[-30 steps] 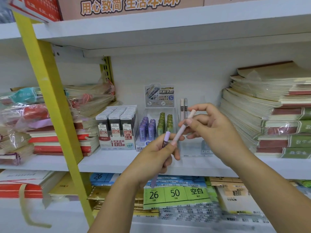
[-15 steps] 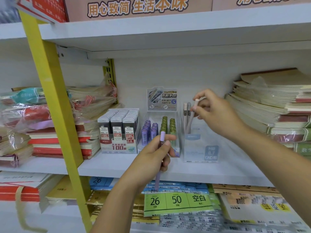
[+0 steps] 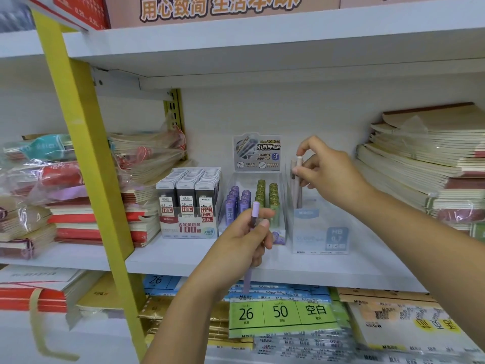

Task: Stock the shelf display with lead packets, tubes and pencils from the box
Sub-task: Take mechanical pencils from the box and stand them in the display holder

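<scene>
Head view: lead packets [image 3: 187,203] read "HB 0.5", display box [image 3: 319,233] "HB 0.7".

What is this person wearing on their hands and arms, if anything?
Nothing visible. The left hand and right hand are bare: no gloves, rings, watch or bracelets, and no sleeve shows on either arm.

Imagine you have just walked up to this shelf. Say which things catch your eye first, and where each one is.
Mid-shelf, the right hand pinches the top of a pale pencil upright in a clear box. Lower and nearer, the left hand grips a purple pencil in front of the tubes. A yellow post slants across the left.
</scene>
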A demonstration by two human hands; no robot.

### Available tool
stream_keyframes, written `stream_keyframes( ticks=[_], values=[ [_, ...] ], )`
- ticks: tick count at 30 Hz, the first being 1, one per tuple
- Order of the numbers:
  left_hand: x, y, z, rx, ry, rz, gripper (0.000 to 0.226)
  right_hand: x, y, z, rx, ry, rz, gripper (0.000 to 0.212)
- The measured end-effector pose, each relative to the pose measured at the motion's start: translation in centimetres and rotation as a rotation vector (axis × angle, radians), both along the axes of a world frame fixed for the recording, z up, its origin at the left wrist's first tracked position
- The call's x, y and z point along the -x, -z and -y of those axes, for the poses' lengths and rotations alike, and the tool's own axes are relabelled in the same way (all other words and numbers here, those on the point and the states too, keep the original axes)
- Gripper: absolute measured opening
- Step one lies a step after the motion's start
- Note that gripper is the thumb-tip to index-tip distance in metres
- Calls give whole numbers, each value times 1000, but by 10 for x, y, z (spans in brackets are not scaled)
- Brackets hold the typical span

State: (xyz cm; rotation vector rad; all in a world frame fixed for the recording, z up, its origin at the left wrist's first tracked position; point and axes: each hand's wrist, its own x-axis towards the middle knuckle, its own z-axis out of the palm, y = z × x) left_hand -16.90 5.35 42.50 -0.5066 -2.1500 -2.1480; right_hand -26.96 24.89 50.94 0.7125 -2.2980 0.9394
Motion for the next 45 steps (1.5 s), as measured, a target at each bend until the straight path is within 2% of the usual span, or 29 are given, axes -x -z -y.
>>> stream_keyframes(
  ticks=[6,9,11,12,16,20,24,26,28,31,35,40,45],
  values=[
    [1,1,3,6,-6,10,24,3,-1,2,-99,100,62,13],
    [-3,-2,5,37,14,-12,24,-12,-3,0,-100,204,-78,9],
    [-6,-5,4,47,47,-27,24,-34,1,2,-29,157,-157,9],
    [-8,-6,3,52,59,-34,24,-46,4,4,-6,80,-129,9],
    [-12,-12,-5,86,88,-69,20,-81,16,15,-27,-223,202,12],
    [-13,-14,-16,84,94,-78,18,-88,20,15,132,-283,291,8],
    [-5,-14,-24,91,-142,-138,15,-84,7,3,421,-279,224,8],
    [2,-12,-28,144,-355,-257,20,-79,-5,-6,618,-286,178,7],
    [8,-9,-30,286,-548,-422,26,-71,-14,-16,696,-253,65,11],
    [13,-6,-32,515,-643,-584,37,-52,-21,-27,533,-130,-73,14],
    [18,-1,-39,730,-569,-641,50,-20,-16,-31,182,47,-1,7],
    [24,4,-42,758,-522,-631,50,-1,-9,-29,20,55,50,6],
    [27,7,-42,744,-525,-629,52,6,-5,-27,-11,3,93,6]
  ],
)
